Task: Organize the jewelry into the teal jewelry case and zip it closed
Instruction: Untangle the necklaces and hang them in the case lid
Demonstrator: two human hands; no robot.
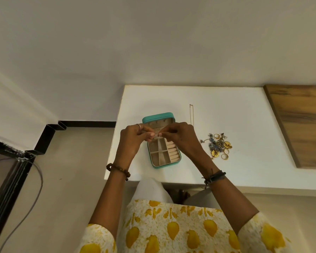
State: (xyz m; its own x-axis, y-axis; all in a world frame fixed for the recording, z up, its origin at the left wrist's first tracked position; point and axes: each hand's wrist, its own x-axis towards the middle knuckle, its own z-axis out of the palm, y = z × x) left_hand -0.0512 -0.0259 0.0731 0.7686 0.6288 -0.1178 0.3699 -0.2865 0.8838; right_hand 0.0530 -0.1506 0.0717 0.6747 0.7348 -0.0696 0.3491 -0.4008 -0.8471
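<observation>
White table [226, 114] carries the open teal zip jewelry case [161, 143]; I see my left hand [133, 137] and right hand [181, 137] above it, fingertips pinching something tiny together. Beige compartments look bare; a gold-and-blue jewelry heap [218, 146] lies right.

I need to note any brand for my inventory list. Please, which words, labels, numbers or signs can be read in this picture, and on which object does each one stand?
None can be read.
The open teal zip-up jewelry case shows no label or logo on its lid or rim.
The heap of gold and blue jewelry on the white table is too small for any marking to show.
</observation>
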